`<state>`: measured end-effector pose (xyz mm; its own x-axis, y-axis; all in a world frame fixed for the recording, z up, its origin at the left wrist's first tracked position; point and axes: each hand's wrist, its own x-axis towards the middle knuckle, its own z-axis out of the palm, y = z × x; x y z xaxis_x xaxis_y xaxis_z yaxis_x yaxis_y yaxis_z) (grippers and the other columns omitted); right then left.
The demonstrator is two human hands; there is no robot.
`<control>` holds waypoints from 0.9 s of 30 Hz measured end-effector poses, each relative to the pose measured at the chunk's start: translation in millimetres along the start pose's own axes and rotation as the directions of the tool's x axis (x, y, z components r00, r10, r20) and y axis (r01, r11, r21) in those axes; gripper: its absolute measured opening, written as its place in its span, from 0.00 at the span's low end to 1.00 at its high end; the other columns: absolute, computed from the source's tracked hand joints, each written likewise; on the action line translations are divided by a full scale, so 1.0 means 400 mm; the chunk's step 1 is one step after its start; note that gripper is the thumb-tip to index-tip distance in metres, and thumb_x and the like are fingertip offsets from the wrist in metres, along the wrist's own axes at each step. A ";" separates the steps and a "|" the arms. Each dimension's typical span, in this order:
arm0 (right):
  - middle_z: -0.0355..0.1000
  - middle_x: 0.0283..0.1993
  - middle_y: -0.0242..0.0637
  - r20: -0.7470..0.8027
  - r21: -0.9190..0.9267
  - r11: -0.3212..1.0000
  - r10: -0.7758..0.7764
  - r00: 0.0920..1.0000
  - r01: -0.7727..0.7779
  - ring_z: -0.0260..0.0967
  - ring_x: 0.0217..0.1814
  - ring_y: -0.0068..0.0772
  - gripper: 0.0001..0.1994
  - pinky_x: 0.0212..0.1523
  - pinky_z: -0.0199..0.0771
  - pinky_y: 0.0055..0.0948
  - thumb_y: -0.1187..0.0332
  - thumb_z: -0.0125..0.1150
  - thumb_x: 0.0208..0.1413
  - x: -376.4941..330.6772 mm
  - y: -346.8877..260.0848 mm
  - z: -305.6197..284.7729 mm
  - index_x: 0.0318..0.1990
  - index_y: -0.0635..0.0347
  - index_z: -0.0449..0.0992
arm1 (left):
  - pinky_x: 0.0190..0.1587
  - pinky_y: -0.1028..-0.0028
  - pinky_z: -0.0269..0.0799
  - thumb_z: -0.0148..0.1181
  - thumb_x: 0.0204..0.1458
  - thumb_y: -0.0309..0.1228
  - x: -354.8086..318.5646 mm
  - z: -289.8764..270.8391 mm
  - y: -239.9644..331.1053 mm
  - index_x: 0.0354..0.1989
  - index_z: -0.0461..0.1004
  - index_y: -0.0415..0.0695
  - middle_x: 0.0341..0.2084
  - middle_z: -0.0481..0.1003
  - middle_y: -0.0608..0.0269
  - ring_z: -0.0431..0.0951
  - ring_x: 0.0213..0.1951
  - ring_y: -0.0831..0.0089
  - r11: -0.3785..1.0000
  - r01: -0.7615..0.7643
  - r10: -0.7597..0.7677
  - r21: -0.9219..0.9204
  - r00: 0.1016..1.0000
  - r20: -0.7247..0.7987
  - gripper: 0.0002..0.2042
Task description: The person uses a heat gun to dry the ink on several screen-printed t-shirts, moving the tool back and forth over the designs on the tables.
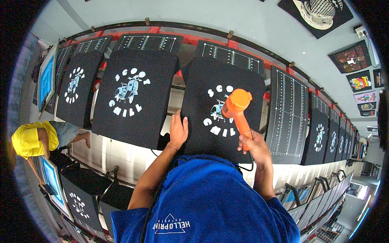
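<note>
In my right hand [256, 146] is the handle of an orange hair dryer [240, 107], fingers wrapped round it. Its wide head hangs over a black T-shirt [198, 87] laid flat on a printing board. On the shirt, a pale blue scooter print with white letters around it [216, 128] is partly hidden by the dryer. At the shirt's left edge my left hand [178, 130] is open, fingers stretched out and holding nothing. To its left lies another black shirt with the same print [127, 91].
More printed shirts [74, 87] lie on boards along both sides. A bare board with white ruled marks [287, 115] is on the right. At far left, a person in a yellow shirt [34, 139] bends over a blue printing screen [52, 182]. A dark rail [190, 30] runs behind.
</note>
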<state>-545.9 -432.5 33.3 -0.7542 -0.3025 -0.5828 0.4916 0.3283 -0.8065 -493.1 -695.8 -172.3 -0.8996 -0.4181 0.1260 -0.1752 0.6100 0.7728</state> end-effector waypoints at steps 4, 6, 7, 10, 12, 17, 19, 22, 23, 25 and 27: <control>0.69 0.26 0.29 -0.016 -0.004 1.000 0.010 1.000 -0.010 0.70 0.25 0.22 0.12 0.22 0.65 0.20 0.61 0.58 0.56 -0.003 0.007 -0.007 0.38 0.61 0.70 | 0.52 0.57 0.63 0.48 0.58 0.32 0.001 0.004 -0.006 0.58 0.59 0.35 0.44 0.67 0.42 0.68 0.48 0.46 1.000 0.005 -0.005 -0.009 1.000 -0.005 0.21; 0.69 0.26 0.29 -0.024 0.001 1.000 0.021 0.999 -0.021 0.69 0.25 0.22 0.12 0.23 0.65 0.20 0.62 0.58 0.56 -0.005 0.011 -0.013 0.38 0.60 0.70 | 0.52 0.57 0.63 0.48 0.59 0.32 -0.001 0.005 -0.008 0.58 0.59 0.35 0.44 0.67 0.42 0.68 0.48 0.46 1.000 -0.011 0.011 -0.001 1.000 -0.017 0.21; 0.69 0.26 0.29 -0.030 -0.013 1.000 0.013 0.999 -0.013 0.69 0.25 0.22 0.11 0.23 0.65 0.20 0.62 0.58 0.56 -0.009 0.012 -0.011 0.38 0.60 0.70 | 0.52 0.57 0.63 0.48 0.59 0.32 -0.001 0.006 -0.009 0.59 0.59 0.35 0.44 0.67 0.42 0.68 0.48 0.46 1.000 -0.019 0.019 0.004 1.000 -0.023 0.21; 0.69 0.26 0.29 -0.045 0.002 1.000 0.018 0.999 -0.018 0.69 0.25 0.22 0.11 0.23 0.66 0.20 0.62 0.58 0.56 -0.011 0.014 -0.021 0.38 0.60 0.70 | 0.52 0.58 0.63 0.48 0.59 0.32 -0.002 0.005 -0.007 0.59 0.59 0.35 0.44 0.67 0.42 0.68 0.48 0.46 1.000 -0.007 0.007 0.007 1.000 -0.007 0.21; 0.69 0.26 0.29 -0.045 0.006 1.000 0.010 0.999 -0.010 0.69 0.25 0.22 0.12 0.23 0.66 0.20 0.62 0.58 0.56 -0.011 0.019 -0.029 0.38 0.61 0.70 | 0.53 0.58 0.63 0.48 0.59 0.32 -0.002 0.001 -0.001 0.58 0.59 0.34 0.44 0.67 0.42 0.68 0.48 0.46 1.000 0.004 -0.004 0.006 1.000 0.003 0.21; 0.69 0.26 0.30 -0.074 0.022 1.000 -0.005 0.997 0.006 0.70 0.26 0.22 0.12 0.23 0.66 0.20 0.62 0.58 0.56 -0.014 0.027 -0.051 0.39 0.61 0.71 | 0.53 0.57 0.63 0.47 0.59 0.32 -0.003 0.002 -0.004 0.58 0.59 0.34 0.45 0.66 0.41 0.67 0.49 0.45 1.000 0.007 -0.007 0.004 1.000 0.000 0.21; 0.70 0.26 0.30 -0.114 -0.012 1.000 -0.021 0.993 0.020 0.70 0.26 0.22 0.13 0.23 0.66 0.20 0.61 0.58 0.56 -0.012 0.036 -0.052 0.39 0.61 0.71 | 0.54 0.57 0.62 0.47 0.59 0.32 -0.003 0.002 0.001 0.58 0.59 0.34 0.46 0.66 0.41 0.67 0.49 0.45 1.000 0.024 -0.024 0.009 1.000 0.008 0.21; 0.70 0.26 0.30 -0.166 0.067 0.998 -0.002 0.986 0.013 0.71 0.27 0.22 0.14 0.23 0.65 0.20 0.59 0.59 0.56 -0.019 0.038 -0.073 0.40 0.61 0.70 | 0.55 0.57 0.62 0.47 0.59 0.32 -0.007 -0.002 0.006 0.58 0.59 0.33 0.48 0.66 0.40 0.67 0.51 0.44 0.999 0.036 -0.036 0.007 0.999 0.014 0.21; 0.71 0.26 0.30 -0.181 0.116 0.993 0.013 0.983 0.008 0.71 0.27 0.22 0.14 0.23 0.65 0.20 0.59 0.59 0.56 -0.022 0.039 -0.082 0.41 0.61 0.70 | 0.55 0.57 0.62 0.47 0.60 0.32 -0.009 0.000 0.004 0.58 0.59 0.33 0.49 0.66 0.40 0.66 0.51 0.44 0.999 0.037 -0.037 0.006 0.999 0.008 0.21; 0.71 0.27 0.31 -0.210 0.064 0.997 -0.025 0.977 0.040 0.71 0.27 0.23 0.15 0.23 0.65 0.20 0.58 0.59 0.56 -0.023 0.049 -0.087 0.41 0.61 0.70 | 0.56 0.58 0.61 0.47 0.60 0.33 -0.012 0.005 -0.002 0.58 0.59 0.32 0.50 0.66 0.39 0.66 0.52 0.44 0.999 0.037 -0.037 0.001 0.999 -0.005 0.21; 0.71 0.27 0.31 -0.226 0.021 0.998 -0.051 0.973 0.057 0.70 0.27 0.22 0.15 0.23 0.65 0.21 0.57 0.59 0.57 -0.026 0.056 -0.083 0.40 0.60 0.70 | 0.56 0.58 0.61 0.47 0.60 0.33 -0.014 0.009 -0.005 0.58 0.59 0.32 0.51 0.66 0.39 0.66 0.53 0.44 0.999 0.049 -0.049 0.004 0.999 0.000 0.21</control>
<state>-541.6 -392.3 24.4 -0.8572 -0.1086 -0.5034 0.4566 0.2920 -0.8404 -489.0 -692.2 -176.6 -0.8901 -0.4473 0.0877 -0.2205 0.5911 0.7759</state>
